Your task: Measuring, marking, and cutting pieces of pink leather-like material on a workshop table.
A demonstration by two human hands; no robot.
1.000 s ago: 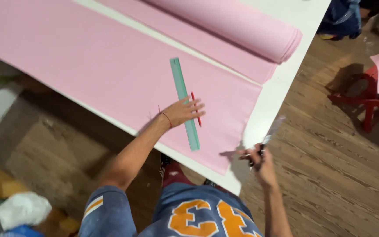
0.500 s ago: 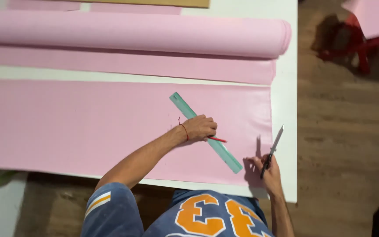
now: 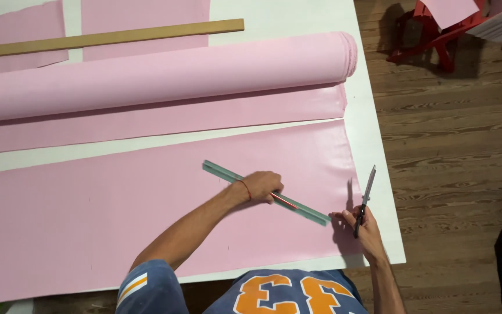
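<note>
So, my left hand (image 3: 264, 185) is pressed down flat-ish on a long green ruler (image 3: 265, 192), with a red pencil (image 3: 284, 201) pinched under the fingers so it lies along the ruler's edge. The ruler sits diagonally on the pink fabric sheet (image 3: 117, 221), running from about the middle of the sheet down toward its right end, and its lower tip stops just beside my other hand.

My right hand (image 3: 362, 227) is closed around the handles of a pair of scissors (image 3: 365, 196). The blades point up and away from me and look shut, lying over the bare strip of white table (image 3: 379, 174) right next to the fabric's right edge. A fingertip of that hand is nearly touching the ruler's end, can't tell if it actually makes contact.

Further up the table there's a thick pink fabric roll (image 3: 164, 75) lying across it, with its loose layer spread out below it, and a narrow gap of table between that layer and my sheet. Beyond the roll, a long wooden stick (image 3: 108, 38) lies across more pink pieces. Off the table to the right is wood floor, and a red stool (image 3: 431, 29) stands in the top corner.
</note>
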